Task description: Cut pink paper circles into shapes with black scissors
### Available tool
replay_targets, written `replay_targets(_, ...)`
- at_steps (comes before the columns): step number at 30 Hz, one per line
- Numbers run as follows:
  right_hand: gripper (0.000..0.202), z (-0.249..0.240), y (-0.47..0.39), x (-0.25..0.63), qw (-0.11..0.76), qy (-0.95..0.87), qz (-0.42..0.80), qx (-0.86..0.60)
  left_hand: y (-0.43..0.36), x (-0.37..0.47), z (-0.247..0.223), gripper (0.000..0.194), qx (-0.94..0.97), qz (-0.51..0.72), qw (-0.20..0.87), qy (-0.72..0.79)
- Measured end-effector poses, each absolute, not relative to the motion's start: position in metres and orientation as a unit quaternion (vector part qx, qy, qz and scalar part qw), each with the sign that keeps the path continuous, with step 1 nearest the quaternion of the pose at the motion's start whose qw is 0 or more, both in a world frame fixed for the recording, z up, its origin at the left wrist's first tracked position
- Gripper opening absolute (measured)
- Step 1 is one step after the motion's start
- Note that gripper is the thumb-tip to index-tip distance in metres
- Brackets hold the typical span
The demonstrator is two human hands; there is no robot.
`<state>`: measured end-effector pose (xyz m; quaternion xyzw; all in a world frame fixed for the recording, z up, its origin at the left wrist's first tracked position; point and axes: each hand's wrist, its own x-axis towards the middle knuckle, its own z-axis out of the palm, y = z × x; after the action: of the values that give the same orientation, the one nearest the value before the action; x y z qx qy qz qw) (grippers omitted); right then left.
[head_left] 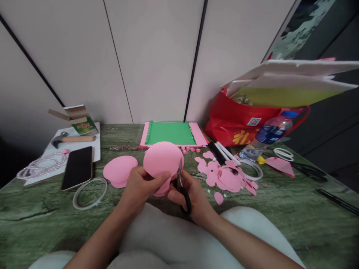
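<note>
My left hand [143,185] pinches a rounded piece of pink paper [162,158], held upright above the table. In my right hand [194,194] is a pair of black-handled scissors [184,198], its blades at the right edge of that paper. More pink paper shows below my fingers, partly hidden by them. A stack of pink paper ovals [120,170] lies left of my left hand. Pink paper scraps [224,177] are heaped to the right of my right hand.
On the left lie a phone [77,168], a tape roll [90,193], bead strings [45,166], a hammer [75,139] and a small box [84,123]. Green paper [171,132] lies at the back. A red bag [230,123], a bottle [267,134] and another tape roll [259,172] are right.
</note>
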<state>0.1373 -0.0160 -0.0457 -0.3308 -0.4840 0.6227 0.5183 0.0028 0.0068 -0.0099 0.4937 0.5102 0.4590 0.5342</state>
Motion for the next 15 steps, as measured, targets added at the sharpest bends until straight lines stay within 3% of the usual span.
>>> replay_targets(15, 0.033, -0.0474, -0.016, 0.1367, 0.508, -0.486, 0.604, -0.376, 0.0081, 0.0021, -0.0097, 0.013, 0.471, 0.483, 0.556, 0.484)
